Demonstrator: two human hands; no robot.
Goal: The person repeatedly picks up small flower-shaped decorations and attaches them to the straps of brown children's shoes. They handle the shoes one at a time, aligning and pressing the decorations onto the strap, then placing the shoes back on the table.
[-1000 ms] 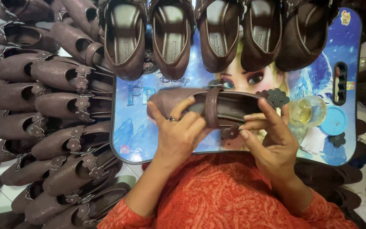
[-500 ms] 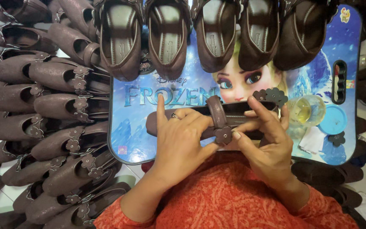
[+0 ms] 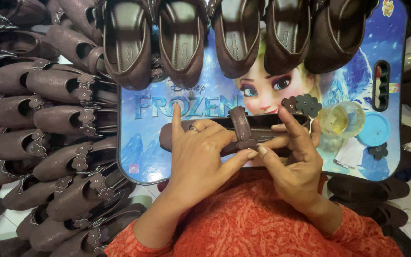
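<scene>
I hold a small brown shoe sideways over a blue picture board. My left hand grips its left half, index finger pointing up, a ring on one finger. My right hand grips the right half. Both thumbs press a brown flower piece at the end of the strap that crosses the shoe. Two loose flower pieces lie on the board just beyond my right fingers.
A row of brown shoes lies along the board's far edge. Several finished shoes with flowers are stacked at the left. A clear glue jar, a blue lid and a white cloth sit at the right.
The shoe has turned from sole-up to opening-up and come down onto the board. Both thumbs have come together on the flower at the strap's end.
</scene>
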